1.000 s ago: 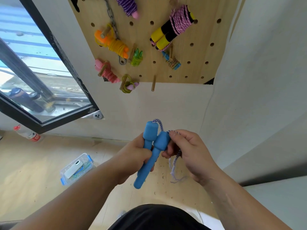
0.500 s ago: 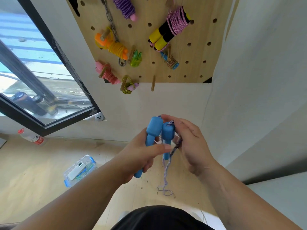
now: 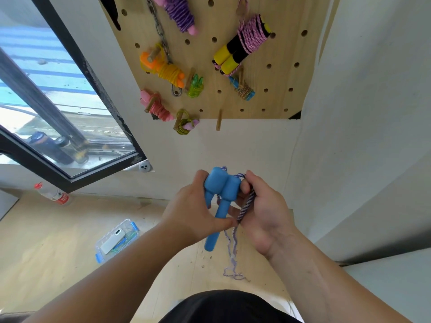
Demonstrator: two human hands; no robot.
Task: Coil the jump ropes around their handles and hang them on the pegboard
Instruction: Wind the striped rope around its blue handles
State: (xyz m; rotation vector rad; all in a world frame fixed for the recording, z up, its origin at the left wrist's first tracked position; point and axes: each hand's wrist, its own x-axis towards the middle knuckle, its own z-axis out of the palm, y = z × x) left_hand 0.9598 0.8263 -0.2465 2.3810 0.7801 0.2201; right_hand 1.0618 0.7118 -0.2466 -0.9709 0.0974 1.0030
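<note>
The left hand [image 3: 191,213] is gripping both blue handles [image 3: 221,194] together below the pegboard [image 3: 279,94], steadying them, while the right hand [image 3: 263,213] is pinching the rope [image 3: 245,206] to wind it.

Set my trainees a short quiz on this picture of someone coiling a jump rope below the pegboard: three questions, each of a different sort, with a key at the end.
1. Multiple choice: which hand grips both blue handles? A left; B right; C neither.
2. True or false: the striped rope is fully wound round the handles.
3. Short answer: what does the right hand hold?

Key
1. A: the left hand is wrapped round both handles.
2. False: a loose length dangles below the hands.
3. The striped rope, which runs between its fingers beside the handles.
</note>
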